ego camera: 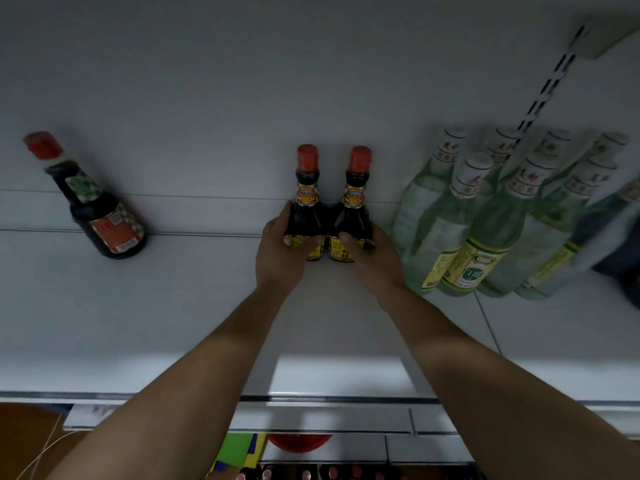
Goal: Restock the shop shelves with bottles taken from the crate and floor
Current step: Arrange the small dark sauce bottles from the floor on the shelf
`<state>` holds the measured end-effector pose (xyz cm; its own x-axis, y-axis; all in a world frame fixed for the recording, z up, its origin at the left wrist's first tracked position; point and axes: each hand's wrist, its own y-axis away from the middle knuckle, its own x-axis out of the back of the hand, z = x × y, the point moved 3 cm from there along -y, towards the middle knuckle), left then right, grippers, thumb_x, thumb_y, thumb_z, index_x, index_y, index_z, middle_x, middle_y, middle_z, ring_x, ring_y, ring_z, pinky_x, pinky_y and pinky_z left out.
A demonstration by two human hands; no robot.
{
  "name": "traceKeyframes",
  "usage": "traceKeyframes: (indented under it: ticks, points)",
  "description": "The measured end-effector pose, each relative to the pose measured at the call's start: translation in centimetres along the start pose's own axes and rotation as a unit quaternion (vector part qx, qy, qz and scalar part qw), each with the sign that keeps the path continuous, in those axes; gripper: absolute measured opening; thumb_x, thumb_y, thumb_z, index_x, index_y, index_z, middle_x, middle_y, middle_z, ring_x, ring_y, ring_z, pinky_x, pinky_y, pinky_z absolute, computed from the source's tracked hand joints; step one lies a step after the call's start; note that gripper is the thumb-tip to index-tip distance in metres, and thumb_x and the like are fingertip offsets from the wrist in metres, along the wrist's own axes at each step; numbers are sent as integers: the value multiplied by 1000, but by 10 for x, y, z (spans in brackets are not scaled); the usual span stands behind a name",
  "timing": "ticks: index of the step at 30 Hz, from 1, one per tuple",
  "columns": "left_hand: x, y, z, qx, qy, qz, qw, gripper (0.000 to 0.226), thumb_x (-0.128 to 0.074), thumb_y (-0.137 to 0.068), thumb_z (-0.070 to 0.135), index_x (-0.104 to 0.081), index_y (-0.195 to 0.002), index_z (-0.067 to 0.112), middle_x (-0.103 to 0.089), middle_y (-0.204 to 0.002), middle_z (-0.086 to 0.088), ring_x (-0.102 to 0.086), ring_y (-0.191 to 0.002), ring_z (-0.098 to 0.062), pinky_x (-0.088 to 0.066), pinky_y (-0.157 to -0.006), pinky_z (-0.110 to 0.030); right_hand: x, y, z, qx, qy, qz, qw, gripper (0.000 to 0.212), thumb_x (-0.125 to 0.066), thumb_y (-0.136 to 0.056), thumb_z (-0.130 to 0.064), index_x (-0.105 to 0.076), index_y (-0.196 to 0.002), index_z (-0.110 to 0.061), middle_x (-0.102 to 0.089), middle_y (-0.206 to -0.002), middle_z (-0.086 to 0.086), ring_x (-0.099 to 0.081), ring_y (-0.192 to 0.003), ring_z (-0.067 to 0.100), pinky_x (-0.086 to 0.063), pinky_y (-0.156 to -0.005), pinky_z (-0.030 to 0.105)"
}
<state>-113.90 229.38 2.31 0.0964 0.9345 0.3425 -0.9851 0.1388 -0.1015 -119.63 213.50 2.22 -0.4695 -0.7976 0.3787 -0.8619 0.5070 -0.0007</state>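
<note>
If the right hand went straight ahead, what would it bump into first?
Probably the white back wall: the right hand grips the right dark bottle, and only that wall shows behind it. How near is unclear.

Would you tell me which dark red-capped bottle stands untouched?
The far-left bottle, alone, orange label; the left hand and right hand each grip a yellow-labelled bottle.

The number 180 stands on the neck label of the left dark bottle [307,199] and also of the right dark bottle [354,201]. The right one's yellow lower label carries perhaps Chinese characters, too blurred to read. Labels on the green bottles [498,237] are unreadable.
</note>
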Motion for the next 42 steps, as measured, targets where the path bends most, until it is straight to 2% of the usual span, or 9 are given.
traceKeyframes:
  ticks: [5,10,16,21,24,29,34,37,42]
  points:
    - [2,2,5,3,-10,-10,1000,79,-75,-81,32,-33,-148,31,-45,-144,1,-47,-126,-15,-41,-104,-33,3,5,-6,-9,-5,-7,1000,52,-64,-89,-39,-50,-136,-24,-59,-132,2,-53,-122,21,-43,-95,27]
    - [4,12,9,25,16,-13,999,62,-68,-88,27,-40,-144,23,-47,-143,0,-48,-125,-13,-41,-104,-31,4,15,-13,-24,21,12,999,45,-66,-88,-35,-55,-129,-20,-63,-125,6,-58,-116,25,-48,-95,36]
    - [18,46,10,76,-3,27,997,34,-64,-89,30,-55,-121,23,-57,-111,9,-55,-91,-8,-40,-82,-21,16,39,-29,-11,94,43,995,42,-63,-88,-37,-57,-122,-13,-62,-121,6,-59,-109,26,-46,-89,33]
    - [24,74,15,102,-29,-23,994,13,-62,-86,41,-60,-94,31,-67,-97,5,-64,-92,-18,-51,-85,-33,23,66,-49,29,120,30,992,43,-61,-89,-37,-57,-126,-15,-61,-126,3,-57,-113,22,-42,-89,28]
    - [28,100,21,126,-38,-59,990,22,-59,-80,50,-61,-91,31,-70,-100,2,-66,-95,-22,-53,-88,-38,24,85,-57,27,135,5,990,43,-59,-89,-41,-57,-125,-19,-61,-127,-2,-57,-114,19,-41,-86,25]
    - [35,156,29,150,6,-44,988,27,-57,-68,47,-66,-79,24,-73,-80,3,-70,-80,-21,-57,-82,-42,28,118,-61,53,126,-38,990,37,-61,-87,-42,-59,-117,-21,-64,-120,-2,-60,-109,20,-48,-89,32]
    - [29,222,18,185,20,-3,983,22,-63,-80,39,-69,-82,18,-75,-83,2,-69,-74,-17,-55,-75,-34,37,161,-44,92,124,-86,984,36,-61,-84,-43,-61,-115,-26,-66,-114,-7,-62,-101,17,-51,-89,37]
    - [16,266,4,207,16,13,978,23,-63,-88,29,-66,-85,7,-73,-88,-8,-62,-64,-14,-49,-58,-20,45,187,-18,99,121,-133,979,36,-61,-84,-42,-62,-115,-24,-66,-113,-8,-62,-101,17,-50,-91,35]
    - [-12,331,-47,287,-34,5,957,29,-64,-84,41,-66,-76,13,-71,-76,-1,-67,-76,-22,-51,-75,-34,54,225,35,101,121,-195,968,32,-62,-86,-40,-63,-113,-22,-66,-112,-7,-61,-103,14,-49,-92,35]
